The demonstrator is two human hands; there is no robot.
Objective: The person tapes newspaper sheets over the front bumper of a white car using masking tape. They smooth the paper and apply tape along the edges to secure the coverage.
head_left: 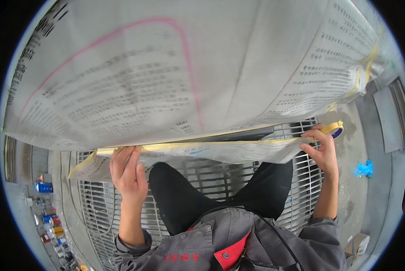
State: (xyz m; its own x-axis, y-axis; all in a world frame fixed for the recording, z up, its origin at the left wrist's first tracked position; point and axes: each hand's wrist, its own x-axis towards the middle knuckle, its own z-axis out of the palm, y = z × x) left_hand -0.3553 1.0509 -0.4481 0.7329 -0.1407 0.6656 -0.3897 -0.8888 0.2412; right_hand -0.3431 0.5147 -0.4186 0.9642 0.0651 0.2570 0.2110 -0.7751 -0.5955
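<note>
A long strip of newspaper (pixel 238 152) with yellow masking tape along its upper edge stretches across in front of my knees. My left hand (pixel 129 174) grips its taped edge toward the left end, the fingers close together over the tape. At the right end, the thumb and fingers of my right hand (pixel 322 151) hold the strip. A roll of yellow masking tape (pixel 333 129) sits at that hand's upper fingers, partly hidden by them. Beyond the strip, a large newspaper-covered surface (pixel 220 67) fills the upper view, with a pink curved line on it.
A dark panel edge (pixel 247 135) shows in the gap behind the strip. Metal grating (pixel 220 180) lies beneath my legs. Cans and small containers (pixel 53 221) stand at the far left. A crumpled blue plastic piece (pixel 364 169) lies on the right-hand floor.
</note>
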